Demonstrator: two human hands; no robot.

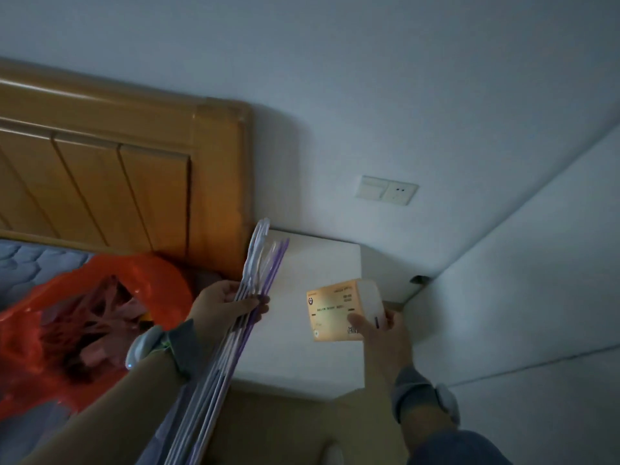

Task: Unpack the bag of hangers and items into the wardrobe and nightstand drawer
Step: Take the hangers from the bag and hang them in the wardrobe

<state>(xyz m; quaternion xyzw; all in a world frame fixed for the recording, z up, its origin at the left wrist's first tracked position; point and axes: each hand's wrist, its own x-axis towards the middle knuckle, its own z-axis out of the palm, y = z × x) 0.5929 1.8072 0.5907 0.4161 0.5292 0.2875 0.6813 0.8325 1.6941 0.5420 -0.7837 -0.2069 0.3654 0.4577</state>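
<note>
**Hangers and box in hand, above the nightstand**

Head view.

1. Hangers (pixel 258 273): white and purple, in a flat bundle. The left grip (pixel 223 302) is curled round them at mid-length, thumb across. They are probably bunched this way to go to the wardrobe in one trip. The long axis runs from bottom centre up and slightly right, with the upper ends pointing at the wall.
2. Box (pixel 335 310): orange printed face, white side. The right grip (pixel 379 333) is closed on its lower right corner, thumb on the face. It is held over the nightstand (pixel 312 263), likely bound for the drawer.
3. Red bag (pixel 157 273): open on the bed (pixel 33 263), with pink contents inside.
</note>
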